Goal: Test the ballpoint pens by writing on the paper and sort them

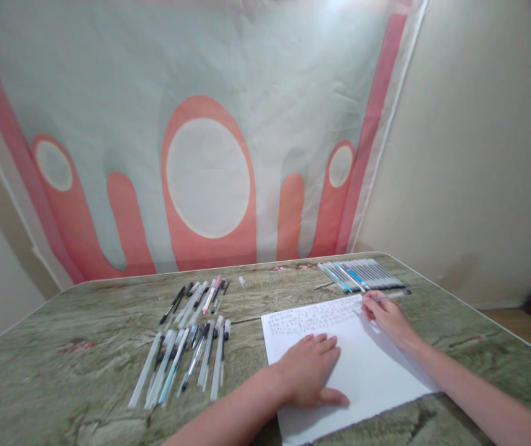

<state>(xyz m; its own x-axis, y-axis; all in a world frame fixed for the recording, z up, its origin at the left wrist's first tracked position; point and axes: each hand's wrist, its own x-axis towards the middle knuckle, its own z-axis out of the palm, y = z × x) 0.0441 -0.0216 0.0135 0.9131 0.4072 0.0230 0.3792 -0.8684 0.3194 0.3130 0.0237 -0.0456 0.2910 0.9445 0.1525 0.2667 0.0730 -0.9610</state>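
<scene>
A sheet of white paper (377,378) lies on the table, its upper part covered with rows of dark handwriting too small to read. My left hand (309,371) rests flat on the paper's left side, fingers stretched out and thumb apart. At the top right of the sheet, my right hand (386,314) is closed around a pen (398,293), whose dark end points to the right. The pen's tip is hidden by my fingers, so whether it touches the paper cannot be made out.
Side by side behind the paper lies a neat row of pens (372,272), some blue. Left of the sheet are two loose groups, upper pens (193,303) and lower pens (172,365). A small white piece (241,281) lies farther back. A printed backdrop (265,136) hangs behind the table (61,384).
</scene>
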